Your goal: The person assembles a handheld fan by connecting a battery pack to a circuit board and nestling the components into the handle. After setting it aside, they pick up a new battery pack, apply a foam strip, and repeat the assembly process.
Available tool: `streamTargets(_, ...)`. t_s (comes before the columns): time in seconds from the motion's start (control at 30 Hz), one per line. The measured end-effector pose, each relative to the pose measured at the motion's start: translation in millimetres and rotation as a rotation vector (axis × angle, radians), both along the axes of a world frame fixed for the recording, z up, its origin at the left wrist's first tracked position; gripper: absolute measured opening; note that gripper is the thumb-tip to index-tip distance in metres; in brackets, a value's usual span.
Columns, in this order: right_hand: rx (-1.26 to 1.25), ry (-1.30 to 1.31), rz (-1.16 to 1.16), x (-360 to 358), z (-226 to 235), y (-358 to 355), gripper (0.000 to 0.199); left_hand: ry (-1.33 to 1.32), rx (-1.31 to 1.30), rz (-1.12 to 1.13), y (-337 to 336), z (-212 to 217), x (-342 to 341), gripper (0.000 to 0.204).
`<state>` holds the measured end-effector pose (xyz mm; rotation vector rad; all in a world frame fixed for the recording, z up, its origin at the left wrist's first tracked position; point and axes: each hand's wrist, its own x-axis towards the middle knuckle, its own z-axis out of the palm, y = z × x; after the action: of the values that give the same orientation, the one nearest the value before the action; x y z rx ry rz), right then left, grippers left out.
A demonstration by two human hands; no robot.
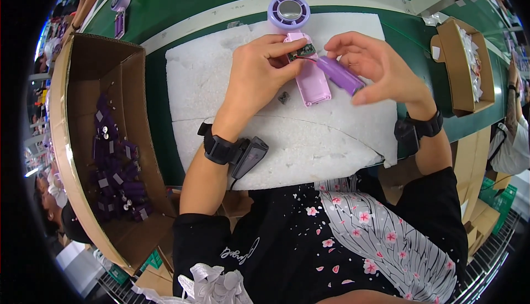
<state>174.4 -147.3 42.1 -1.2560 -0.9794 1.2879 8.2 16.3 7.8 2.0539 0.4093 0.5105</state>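
A handheld fan has a purple round head (289,10) and an opened pink handle shell (313,86) lying on white foam. My left hand (256,72) grips the shell at its upper end, fingers and thumb about a green circuit board (302,51). A thin red and black wire runs from the board towards a purple cylindrical battery (340,76), tilted across the shell's right side. My right hand (383,69) curves around the battery with fingers and thumb apart. Whether a fingertip touches it is unclear.
The foam sheet (215,83) lies on a green table. At left, a deep cardboard box (102,50) holds several purple batteries; at right, an open box (486,102) holds white bagged parts. A small dark piece (283,97) lies beside the shell. Another fan (120,14) stands far left.
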Motion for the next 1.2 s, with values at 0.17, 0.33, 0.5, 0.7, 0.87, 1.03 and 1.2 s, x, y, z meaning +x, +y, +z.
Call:
streamTargets(0.17, 0.075, -0.380, 0.067, -15.3, 1.7, -1.1, 0.065, 0.012, 0.054, -0.026, 0.0, 4.6, -0.1, 0.031)
streamTargets(0.33, 0.144, -0.699, 0.057, -24.4, -7.9, 2.2, 0.061, 0.015, 0.069, -0.059, 2.8, 5.6, -0.7, 0.029)
streamTargets(0.5, 0.194, -0.797, 0.001, -28.3, -13.0, 4.9, 0.059, -0.013, 0.123, -0.075, 4.9, 3.1, -0.6, 0.027)
streamTargets(0.7, 0.278, -0.956, -0.044, -35.6, -16.2, 0.8, 0.055, -0.006, 0.180, -0.102, 5.5, 2.1, -0.8, 0.027)
streamTargets(0.87, 0.301, -1.063, -0.062, -41.5, -15.0, -2.1, 0.051, -0.017, 0.183, -0.118, 6.2, 5.1, -2.3, 0.027)
streamTargets(1.03, 0.354, -1.164, -0.091, -44.9, -16.9, -2.2, 0.049, 0.024, 0.134, -0.132, 6.7, 10.2, -2.5, 0.028)
streamTargets(1.2, 0.353, -1.161, -0.112, -45.7, -20.4, -2.7, 0.046, 0.035, 0.145, -0.134, 6.5, 11.8, -2.6, 0.027)
